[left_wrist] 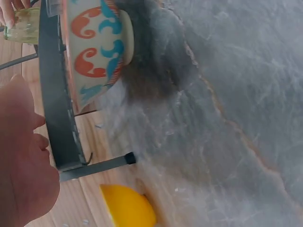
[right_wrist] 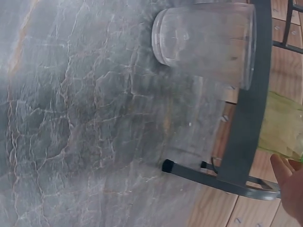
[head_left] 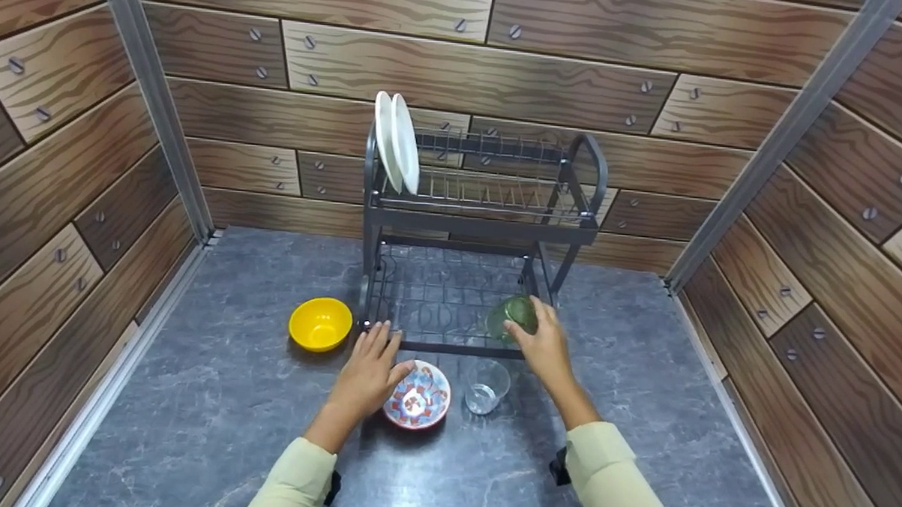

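My right hand point(head_left: 545, 343) grips a green glass point(head_left: 515, 316) between thumb and fingers, over the front right of the dish rack's lower tier point(head_left: 448, 349). The glass's darker end points up toward the hand. My left hand point(head_left: 368, 374) has its fingers stretched out, with the fingertips at the rack's front left corner. Beside the left thumb stands a bowl point(head_left: 417, 395) patterned in red and blue, partly overlapped by the thumb in the head view. A clear glass point(head_left: 486, 386) stands right of this bowl, in front of the rack.
Two white plates point(head_left: 397, 143) stand upright at the left end of the rack's upper tier point(head_left: 482, 223). A yellow bowl point(head_left: 321, 324) sits on the grey marbled surface point(head_left: 213, 395), left of the rack. Wood-patterned walls point(head_left: 472, 67) enclose the back and sides.
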Motion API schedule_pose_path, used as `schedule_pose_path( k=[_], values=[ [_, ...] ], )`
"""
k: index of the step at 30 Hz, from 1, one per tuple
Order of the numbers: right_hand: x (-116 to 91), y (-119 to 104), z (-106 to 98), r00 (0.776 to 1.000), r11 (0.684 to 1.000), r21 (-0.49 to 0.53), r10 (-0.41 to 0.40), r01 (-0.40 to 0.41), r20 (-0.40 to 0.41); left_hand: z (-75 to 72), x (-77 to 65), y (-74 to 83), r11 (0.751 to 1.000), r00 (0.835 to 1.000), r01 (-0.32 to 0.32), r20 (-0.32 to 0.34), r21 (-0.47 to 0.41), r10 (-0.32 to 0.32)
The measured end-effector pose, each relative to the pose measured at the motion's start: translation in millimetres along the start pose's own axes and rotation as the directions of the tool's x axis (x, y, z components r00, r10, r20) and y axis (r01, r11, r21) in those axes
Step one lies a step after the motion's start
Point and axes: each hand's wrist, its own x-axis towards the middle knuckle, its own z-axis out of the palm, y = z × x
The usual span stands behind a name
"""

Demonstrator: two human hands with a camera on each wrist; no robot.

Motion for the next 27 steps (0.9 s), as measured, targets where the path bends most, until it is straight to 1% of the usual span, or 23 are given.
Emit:
schedule_pose_path(
  k=[2,5,9,13,19,23,27],
  values=[
    [1.7,0.9,5.9,1.0,1.0,-0.017,0.008,-0.008,0.017,1.7,-0.7,-2.8,1.0,1.0,0.016,0.008,-0.01,-0.016],
    [4.5,2.8,11.7,0.999,0.999,-0.039,0.032,-0.032,0.022,2.7,-0.8,-4.6,1.0,1.0,0.015,0.015,-0.023,-0.015],
    [11.7,5.4,16.3,0.999,0.997,-0.062,0.044,-0.045,-0.008,2.8,0.3,-4.6,0.999,1.0,0.009,0.019,-0.034,-0.008],
    [21.8,8.1,21.6,0.999,0.995,-0.085,0.038,-0.041,-0.037,2.8,1.2,-5.0,0.999,0.999,0.024,0.022,-0.042,-0.023],
    [37.1,11.7,28.4,0.996,0.997,-0.064,0.036,-0.042,-0.08,2.0,1.7,-3.1,0.996,0.998,0.048,0.032,-0.074,-0.045],
    [47.4,13.5,33.2,0.995,0.998,-0.036,0.04,-0.044,-0.094,1.3,1.8,-1.7,0.992,0.996,0.075,0.056,-0.104,-0.069],
    [60.1,13.2,40.4,0.993,0.998,-0.018,0.053,-0.055,-0.106,0.9,2.3,-2.3,0.99,0.995,0.085,0.065,-0.114,-0.078]
  ],
)
